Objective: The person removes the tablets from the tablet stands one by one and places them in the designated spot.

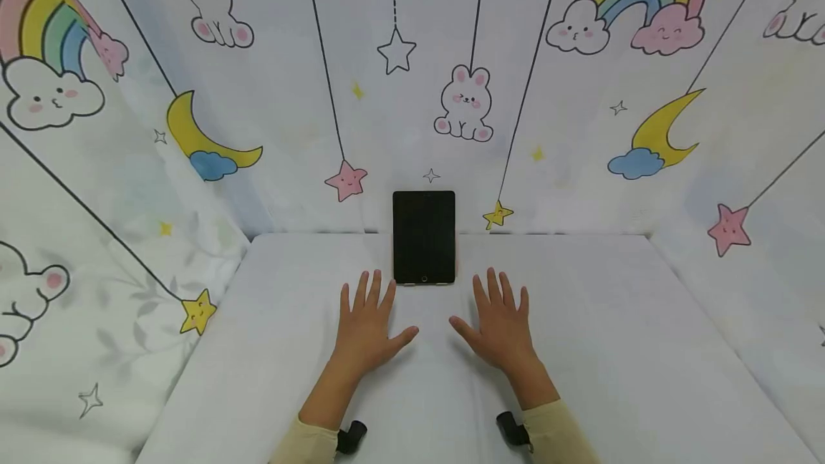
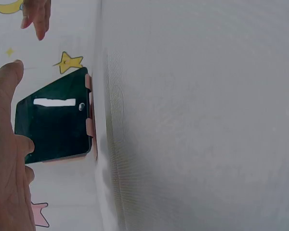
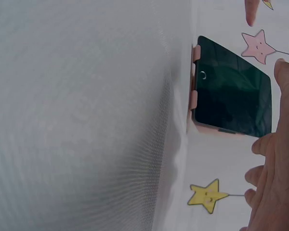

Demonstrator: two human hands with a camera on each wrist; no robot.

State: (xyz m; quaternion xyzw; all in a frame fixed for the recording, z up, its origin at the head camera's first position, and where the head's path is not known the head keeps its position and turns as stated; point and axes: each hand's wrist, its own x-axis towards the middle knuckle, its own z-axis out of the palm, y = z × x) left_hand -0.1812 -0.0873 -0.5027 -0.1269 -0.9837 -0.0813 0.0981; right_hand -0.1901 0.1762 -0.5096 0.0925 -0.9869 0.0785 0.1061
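A dark-screened tablet (image 1: 424, 237) stands propped upright at the back of the white table, on a pinkish stand (image 3: 193, 99) whose clips show in both wrist views. My left hand (image 1: 369, 328) is spread with straight fingers over the table, just in front of the tablet's left side. Mirroring it on the right, my right hand (image 1: 499, 324) also has its fingers spread and holds nothing. Both thumbs point inward, with a gap between them. In the left wrist view a white reflection crosses the tablet's screen (image 2: 53, 125).
The white table (image 1: 606, 335) reaches back to a cloth backdrop (image 1: 277, 92) printed with rainbows, moons, stars and rabbits, which also covers both sides. Each wrist wears a small black camera, the left camera (image 1: 351, 437) and the right camera (image 1: 512, 428), by cream sleeves.
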